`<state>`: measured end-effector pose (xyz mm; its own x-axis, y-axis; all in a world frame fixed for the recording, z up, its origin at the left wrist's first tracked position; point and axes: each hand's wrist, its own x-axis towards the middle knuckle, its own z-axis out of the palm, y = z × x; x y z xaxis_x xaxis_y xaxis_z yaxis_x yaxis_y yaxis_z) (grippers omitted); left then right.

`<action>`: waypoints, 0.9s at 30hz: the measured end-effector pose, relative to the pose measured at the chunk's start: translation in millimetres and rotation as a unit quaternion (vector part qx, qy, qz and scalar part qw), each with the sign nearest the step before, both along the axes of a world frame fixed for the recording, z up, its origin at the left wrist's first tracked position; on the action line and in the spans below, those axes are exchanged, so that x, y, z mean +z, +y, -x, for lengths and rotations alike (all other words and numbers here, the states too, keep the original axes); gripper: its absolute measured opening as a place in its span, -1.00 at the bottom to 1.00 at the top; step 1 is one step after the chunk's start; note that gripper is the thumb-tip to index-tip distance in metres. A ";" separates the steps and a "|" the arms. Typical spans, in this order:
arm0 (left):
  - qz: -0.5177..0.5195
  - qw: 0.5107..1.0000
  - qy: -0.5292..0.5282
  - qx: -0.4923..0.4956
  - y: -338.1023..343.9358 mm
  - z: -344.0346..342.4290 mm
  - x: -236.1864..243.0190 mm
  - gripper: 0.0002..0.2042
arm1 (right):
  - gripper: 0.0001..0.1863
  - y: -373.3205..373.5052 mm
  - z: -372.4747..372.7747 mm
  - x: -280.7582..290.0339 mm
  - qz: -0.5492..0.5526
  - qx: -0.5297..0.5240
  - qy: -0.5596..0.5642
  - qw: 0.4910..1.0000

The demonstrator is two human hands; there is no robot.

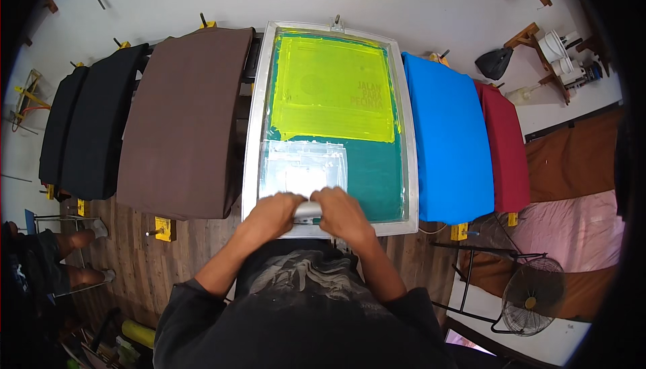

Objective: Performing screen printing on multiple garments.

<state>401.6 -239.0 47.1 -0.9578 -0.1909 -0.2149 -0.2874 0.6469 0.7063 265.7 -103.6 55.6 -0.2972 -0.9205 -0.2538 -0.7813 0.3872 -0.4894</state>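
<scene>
In front of me lies a screen printing frame [410, 167] with a pale metal rim. Its far part carries a bright yellow-green rectangle [323, 80] with faint lettering; the near part is dark green mesh [377, 184]. A whitish, shiny patch [303, 164] covers the near left of the mesh. At the frame's near end, my left hand [274, 213] and my right hand [342, 213] are closed around a squeegee [308, 210] with a silvery handle. The hands sit close together, with a short stretch of handle showing between them. The squeegee's lower edge is mostly hidden.
Shirts on boards flank the frame: brown [185, 120] and black [104, 127] at left, blue [449, 140] and dark red [501, 147] at right. A fan [533, 296] stands at lower right. Another person's legs [77, 254] show at far left.
</scene>
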 end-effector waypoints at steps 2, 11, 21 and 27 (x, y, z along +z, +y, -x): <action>0.017 1.000 0.012 0.023 -14.2 17.2 -11.9 -0.66 | -0.71 -18.1 15.0 4.8 0.013 -0.007 0.041 0.999; 0.046 0.991 0.096 0.082 -8.5 21.0 -45.0 -0.70 | -0.70 -22.7 22.7 -23.1 0.071 -0.010 0.046 0.996; 0.007 0.999 -0.030 -0.015 10.2 -5.0 2.1 -0.73 | -0.64 13.3 -5.8 1.5 0.010 0.024 -0.010 1.000; 0.053 0.997 0.037 0.037 -30.8 44.7 -19.3 -0.79 | -0.69 -35.5 38.5 -9.9 0.051 -0.007 0.049 0.997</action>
